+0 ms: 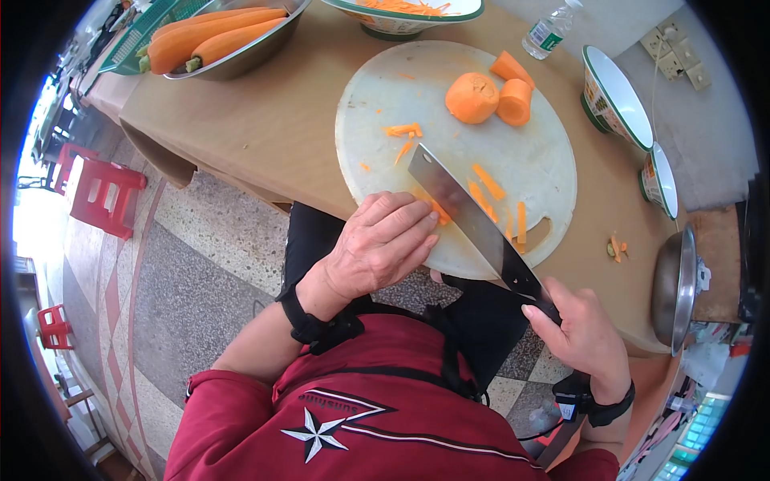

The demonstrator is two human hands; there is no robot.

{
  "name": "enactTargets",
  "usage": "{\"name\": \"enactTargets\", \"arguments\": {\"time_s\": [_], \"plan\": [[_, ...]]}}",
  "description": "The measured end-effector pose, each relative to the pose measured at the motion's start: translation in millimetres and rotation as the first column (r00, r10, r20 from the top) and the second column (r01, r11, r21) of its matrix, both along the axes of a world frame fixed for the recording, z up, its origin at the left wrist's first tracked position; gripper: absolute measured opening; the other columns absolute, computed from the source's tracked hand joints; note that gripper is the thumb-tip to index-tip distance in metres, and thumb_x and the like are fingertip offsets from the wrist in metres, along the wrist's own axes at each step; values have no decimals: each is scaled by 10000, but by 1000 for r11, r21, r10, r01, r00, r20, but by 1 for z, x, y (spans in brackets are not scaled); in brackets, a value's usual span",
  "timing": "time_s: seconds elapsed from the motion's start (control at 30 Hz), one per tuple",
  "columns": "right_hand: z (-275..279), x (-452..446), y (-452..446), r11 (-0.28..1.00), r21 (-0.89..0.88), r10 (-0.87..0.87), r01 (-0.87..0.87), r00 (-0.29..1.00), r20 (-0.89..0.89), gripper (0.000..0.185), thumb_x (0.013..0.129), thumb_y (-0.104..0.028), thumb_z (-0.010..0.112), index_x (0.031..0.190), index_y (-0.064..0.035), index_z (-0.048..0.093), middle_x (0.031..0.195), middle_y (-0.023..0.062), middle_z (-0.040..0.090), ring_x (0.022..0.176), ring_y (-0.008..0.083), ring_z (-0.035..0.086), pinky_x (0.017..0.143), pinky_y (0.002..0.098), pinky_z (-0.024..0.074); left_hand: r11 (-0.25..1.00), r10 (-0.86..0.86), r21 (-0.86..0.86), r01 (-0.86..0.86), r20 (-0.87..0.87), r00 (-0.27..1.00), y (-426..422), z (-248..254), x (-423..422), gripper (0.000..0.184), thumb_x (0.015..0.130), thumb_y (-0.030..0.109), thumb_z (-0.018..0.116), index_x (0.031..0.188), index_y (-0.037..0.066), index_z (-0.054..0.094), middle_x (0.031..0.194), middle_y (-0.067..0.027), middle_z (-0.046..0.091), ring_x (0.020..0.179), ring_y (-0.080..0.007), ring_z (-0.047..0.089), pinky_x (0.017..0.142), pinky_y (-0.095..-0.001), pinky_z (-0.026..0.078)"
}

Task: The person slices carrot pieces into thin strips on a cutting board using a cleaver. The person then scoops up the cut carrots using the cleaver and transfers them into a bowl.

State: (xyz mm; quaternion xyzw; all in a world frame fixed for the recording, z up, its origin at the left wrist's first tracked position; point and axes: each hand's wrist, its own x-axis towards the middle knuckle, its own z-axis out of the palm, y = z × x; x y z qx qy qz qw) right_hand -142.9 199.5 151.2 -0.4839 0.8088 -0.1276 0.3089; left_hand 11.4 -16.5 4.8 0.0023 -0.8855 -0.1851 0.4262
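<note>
Through the head view, my right hand (584, 335) is gripping the knife (467, 216) at its handle end, and the blade is slanting across the cutting board (385, 88). I am not able to tell whether its edge is touching the board. My left hand (381, 239) is resting, fingers bent, over the cut carrot (439, 212) just beside the blade; the fingertips are partly hidden, so I cannot tell whether that grip is closing round it or only pressing. Loose carrot sticks (488, 183) are lying to the right of the blade, and three carrot chunks (472, 98) are sitting together farther back. On the worktop (241, 136), a metal bowl (277, 44) is holding whole carrots (192, 50).
</note>
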Motion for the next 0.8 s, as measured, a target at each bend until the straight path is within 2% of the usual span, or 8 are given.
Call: {"name": "enactTargets", "arguments": {"time_s": [0.33,0.4,0.5,0.63,0.7,0.8], "plan": [[-2,8,15,999,-46,19,-23,997,-78,253,866,-141,660,1011,48,575,789,239,604,772,443,604,666,448,468,1000,15,-3,-15,1,1000,1,1,0,279,748,41,727,1019,-16,699,1032,-116,661,932,-266,636,807,-366,513],[-6,9,20,993,-118,16,-28,995,-102,270,864,-133,660,1053,46,585,792,236,613,773,444,606,669,451,469,1000,18,-4,-18,1,1000,1,0,1,280,748,41,726,1021,-15,699,1033,-115,662,933,-266,635,810,-365,514],[2,12,22,999,-38,2,-5,997,-79,287,865,-124,659,1087,44,591,802,232,622,775,441,611,673,448,470,1000,16,-3,-16,0,1000,1,0,0,279,749,41,725,1022,-14,699,1033,-115,663,935,-265,634,816,-366,515],[0,15,21,998,-56,-9,5,997,-71,286,867,-120,658,1090,46,590,794,231,621,762,438,611,672,438,472,1000,16,5,-16,-6,1000,2,-1,0,277,748,39,723,1020,-11,700,1034,-114,664,939,-265,634,821,-367,516],[-5,16,18,972,-232,-57,35,994,-90,244,867,-118,662,1030,48,587,756,225,595,718,433,589,653,417,465,1000,20,1,-20,-3,1000,2,0,1,277,748,39,724,1019,-10,700,1034,-113,663,939,-265,634,821,-367,516],[-1,14,20,987,-158,-47,37,997,-64,209,866,-113,666,964,47,575,723,217,562,680,425,559,634,400,455,1000,24,0,-24,-2,1000,2,0,1,276,747,40,724,1018,-7,701,1034,-110,663,941,-263,633,821,-366,517]]}}
